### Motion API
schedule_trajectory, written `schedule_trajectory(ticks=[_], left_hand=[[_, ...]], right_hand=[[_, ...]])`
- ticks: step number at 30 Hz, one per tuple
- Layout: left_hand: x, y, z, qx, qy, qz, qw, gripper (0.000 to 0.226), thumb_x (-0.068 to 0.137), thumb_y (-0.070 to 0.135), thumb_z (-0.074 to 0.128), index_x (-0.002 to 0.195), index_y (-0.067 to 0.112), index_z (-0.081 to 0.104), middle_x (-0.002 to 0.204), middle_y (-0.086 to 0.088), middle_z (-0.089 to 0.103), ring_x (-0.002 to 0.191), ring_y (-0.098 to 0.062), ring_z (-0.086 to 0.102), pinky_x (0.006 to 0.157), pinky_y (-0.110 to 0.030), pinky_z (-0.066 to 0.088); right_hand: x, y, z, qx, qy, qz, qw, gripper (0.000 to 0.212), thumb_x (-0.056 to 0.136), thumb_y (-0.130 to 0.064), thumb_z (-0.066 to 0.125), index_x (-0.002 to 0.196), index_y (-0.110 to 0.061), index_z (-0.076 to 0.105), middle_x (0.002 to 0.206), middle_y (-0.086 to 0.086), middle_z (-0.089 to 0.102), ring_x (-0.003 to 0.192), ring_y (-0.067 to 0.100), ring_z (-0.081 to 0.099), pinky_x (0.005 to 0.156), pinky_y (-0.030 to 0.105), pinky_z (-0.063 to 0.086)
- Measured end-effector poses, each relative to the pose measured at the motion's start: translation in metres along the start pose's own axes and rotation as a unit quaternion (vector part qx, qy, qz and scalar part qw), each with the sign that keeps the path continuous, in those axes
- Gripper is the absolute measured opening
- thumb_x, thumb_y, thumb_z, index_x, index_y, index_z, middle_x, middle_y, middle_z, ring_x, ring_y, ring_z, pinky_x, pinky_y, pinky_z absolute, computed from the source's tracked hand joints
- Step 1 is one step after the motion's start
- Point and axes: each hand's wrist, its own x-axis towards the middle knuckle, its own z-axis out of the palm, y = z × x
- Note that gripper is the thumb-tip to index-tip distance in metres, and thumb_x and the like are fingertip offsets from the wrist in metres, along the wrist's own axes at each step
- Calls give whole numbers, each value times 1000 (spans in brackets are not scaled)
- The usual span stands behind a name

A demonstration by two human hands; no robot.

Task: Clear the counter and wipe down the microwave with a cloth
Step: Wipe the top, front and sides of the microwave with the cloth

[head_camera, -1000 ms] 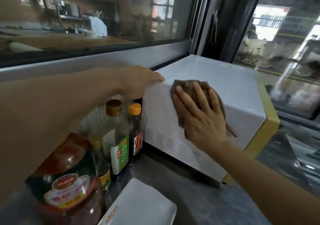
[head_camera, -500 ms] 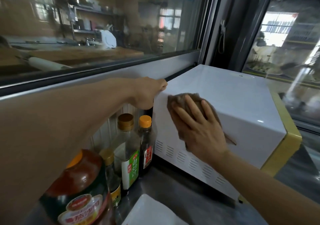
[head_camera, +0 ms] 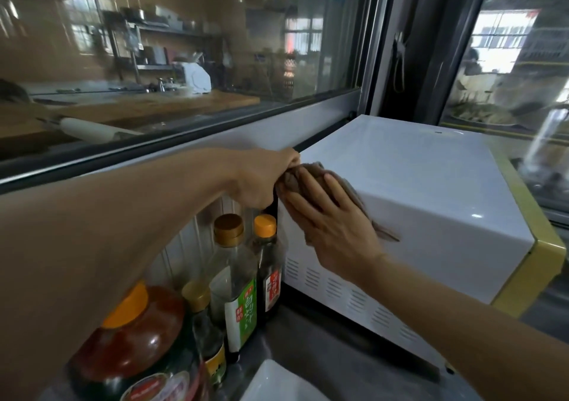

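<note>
Flat right hand (head_camera: 335,231) fingers (head_camera: 311,189) press cloth (head_camera: 354,194) against microwave (head_camera: 431,191); left hand (head_camera: 264,178) grips its corner.

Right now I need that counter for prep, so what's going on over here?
A person is wiping the white microwave. Their right hand presses a brown cloth flat against its side panel, near the upper back corner. The left hand grips that back corner edge, apparently steadying it. Several sauce bottles stand on the counter just left of the microwave, not cleared yet.
</note>
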Motion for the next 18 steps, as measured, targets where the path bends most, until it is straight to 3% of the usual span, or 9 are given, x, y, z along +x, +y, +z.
schedule_trajectory(ticks=[4, 5, 9, 10, 13, 14, 16, 18], left_hand=[[-1, 0, 1, -10, -2, -7, 1000, 88, 78, -9, 55, 147, 24, 12, 147, -6, 36, 127, -23, 43, 97, -37, 45], [-2, -1, 0, -12, -2, -8, 1000, 89, 78, -9, 55, 148, 24, 12, 150, -5, 33, 126, -23, 42, 98, -37, 44], [-3, 0, 2, -20, 7, -16, 1000, 88, 78, -9, 55, 147, 26, 13, 146, -6, 37, 101, -19, 47, 76, -29, 40], [-3, 1, 2, -24, 8, -18, 1000, 89, 78, -10, 54, 147, 27, 12, 147, -5, 36, 100, -19, 48, 73, -27, 40], [-3, 1, 1, -21, 7, -18, 1000, 88, 79, -10, 53, 148, 26, 11, 149, -4, 34, 88, -16, 49, 61, -21, 37], [-2, 1, 1, -20, 9, -17, 1000, 87, 79, -9, 53, 148, 24, 11, 149, -5, 35, 85, -15, 50, 59, -20, 36], [-2, 1, 2, -20, 11, -16, 1000, 87, 79, -9, 53, 148, 23, 11, 149, -5, 34, 94, -17, 50, 64, -21, 38], [-2, 1, 2, -14, 19, -20, 1000, 86, 79, -10, 53, 148, 23, 12, 150, -4, 32, 102, -18, 48, 70, -25, 42]], right_hand=[[-18, -14, 16, -27, -32, -69, 997, 79, 74, -34, 63, 144, -14, 33, 155, 5, 27, 144, 31, 19, 117, 46, 1], [-23, -16, 17, -34, -50, -80, 995, 78, 75, -34, 61, 145, -15, 32, 156, 5, 24, 145, 31, 14, 118, 47, -2], [-35, -12, 15, -48, -101, -124, 986, 72, 89, -32, 46, 151, -15, 14, 157, 5, -11, 134, 34, -31, 107, 50, -24], [-32, -7, 11, -51, -94, -124, 986, 73, 88, -34, 46, 151, -16, 14, 156, 5, -11, 136, 33, -28, 107, 50, -24], [-14, 7, -4, -39, -62, -77, 994, 77, 78, -39, 58, 146, -16, 30, 156, 3, 24, 145, 30, 15, 117, 49, -4], [-9, 6, -5, -32, -53, -67, 996, 76, 77, -38, 59, 145, -15, 35, 154, 4, 30, 143, 31, 22, 117, 48, 0], [-8, 1, -1, -33, -35, -60, 997, 72, 78, -34, 56, 144, -13, 36, 155, 6, 28, 143, 32, 21, 117, 47, 2], [-15, -10, 9, -35, -48, -80, 995, 71, 81, -30, 49, 147, -13, 30, 158, 6, 14, 146, 34, 7, 118, 50, -4]])
